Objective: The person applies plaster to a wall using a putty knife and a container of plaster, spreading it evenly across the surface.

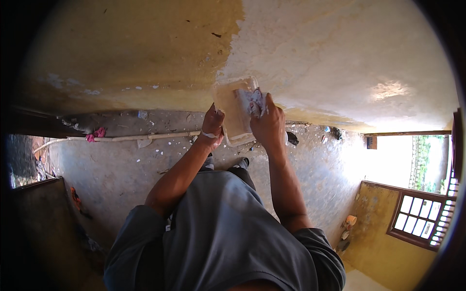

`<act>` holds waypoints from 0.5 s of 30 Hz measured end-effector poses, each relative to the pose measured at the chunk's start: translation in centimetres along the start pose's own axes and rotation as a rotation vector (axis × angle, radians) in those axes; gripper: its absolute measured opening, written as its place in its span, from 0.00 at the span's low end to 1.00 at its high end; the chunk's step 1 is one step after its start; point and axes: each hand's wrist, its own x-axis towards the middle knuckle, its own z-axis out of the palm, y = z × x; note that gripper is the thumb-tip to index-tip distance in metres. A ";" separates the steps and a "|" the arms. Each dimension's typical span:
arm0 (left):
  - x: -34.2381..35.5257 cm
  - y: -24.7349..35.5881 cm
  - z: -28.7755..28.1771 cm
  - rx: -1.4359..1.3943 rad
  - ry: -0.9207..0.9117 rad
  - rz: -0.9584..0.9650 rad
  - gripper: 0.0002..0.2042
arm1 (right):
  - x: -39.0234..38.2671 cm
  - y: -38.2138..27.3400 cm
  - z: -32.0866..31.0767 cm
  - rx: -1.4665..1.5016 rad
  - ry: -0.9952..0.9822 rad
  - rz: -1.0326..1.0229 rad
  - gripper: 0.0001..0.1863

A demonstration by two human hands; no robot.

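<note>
A shallow, clear plastic tray [226,104] is tilted up in front of the wall, with a pale beige film inside. My left hand [213,127] is closed on its left edge, the thumb on the near side. In my right hand [268,125] is a flat, white-smeared tool [250,100], its wide end against the inside of the tray. Whether that tool is a brush or a scraper I cannot make out. White smears also mark the fingers of my right hand. Behind the tray, the wall is pale on the right [335,63] and yellow on the left [145,48].
A long bamboo pole [160,136] lies on the floor along the wall foot, with a pink cloth [96,134] on it. White flecks and debris dot the concrete floor [131,179]. An orange container [350,220] stands by the right wall, below a barred window [416,216].
</note>
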 end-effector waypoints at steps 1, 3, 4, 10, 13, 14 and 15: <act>0.1 0.0 0.1 0.045 0.014 0.015 0.31 | -0.2 -0.1 0.2 0.001 0.001 0.000 0.29; 0.3 -0.2 0.1 0.072 0.028 0.017 0.29 | -0.5 -0.6 0.9 -0.014 -0.069 0.045 0.30; 0.4 -0.3 0.1 0.098 0.042 0.019 0.27 | -0.6 -0.7 1.3 -0.012 -0.068 0.045 0.30; 0.8 -1.0 -0.8 0.356 0.039 0.056 0.26 | 0.1 3.1 4.9 0.007 0.328 -0.093 0.23; -0.2 0.1 -0.1 0.163 0.040 -0.057 0.26 | 1.6 4.2 2.9 0.620 -0.016 0.215 0.10; -0.1 0.4 -0.2 0.164 0.038 -0.062 0.26 | 1.8 4.7 2.6 0.620 -0.013 0.219 0.10; -0.3 0.9 -0.3 0.122 0.054 -0.102 0.27 | 1.9 5.0 2.1 0.796 -0.041 0.236 0.09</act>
